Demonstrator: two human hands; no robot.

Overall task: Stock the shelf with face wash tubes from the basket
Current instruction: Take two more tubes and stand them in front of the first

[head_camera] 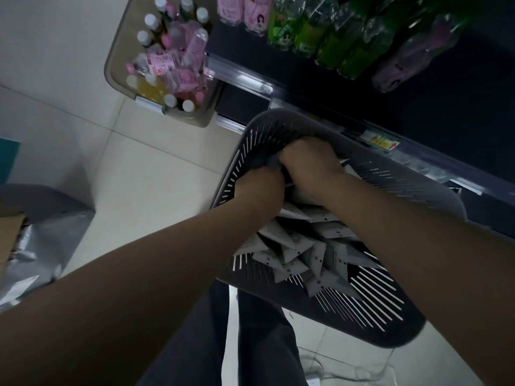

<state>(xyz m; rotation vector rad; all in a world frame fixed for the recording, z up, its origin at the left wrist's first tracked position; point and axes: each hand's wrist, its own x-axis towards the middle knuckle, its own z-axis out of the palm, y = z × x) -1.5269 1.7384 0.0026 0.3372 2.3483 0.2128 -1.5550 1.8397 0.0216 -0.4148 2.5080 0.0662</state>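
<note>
Both my arms reach down into the grey slotted basket (390, 291), which sits close against the front rail of the shelf (245, 79); the face wash tubes (295, 246) lie inside it in a loose heap, pale and flat-ended, pointing every way, most of them toward the near half of the basket. My right hand (306, 160) is at the far end, close to the basket's wall, its back turned up and its fingers curled downward out of sight; I cannot tell whether it grips a tube or only digs among them. My left hand (260, 188) is just beside it, touching it, sunk past the wrist behind the rim; its fingers are hidden, so I cannot tell its hold either; a small grey shape shows between the two hands, too dim to name. None of the tubes is on the shelf where I can see; above the rail stand green bottles (306, 32) and pink bottles (245, 9), and a yellow price tag (381, 140) sits on the rail near my right hand. To the left, on the pale tiled floor (139, 176), a beige bin (111, 62) holds small capped bottles; my dark trousers (259, 344) show below.
</note>
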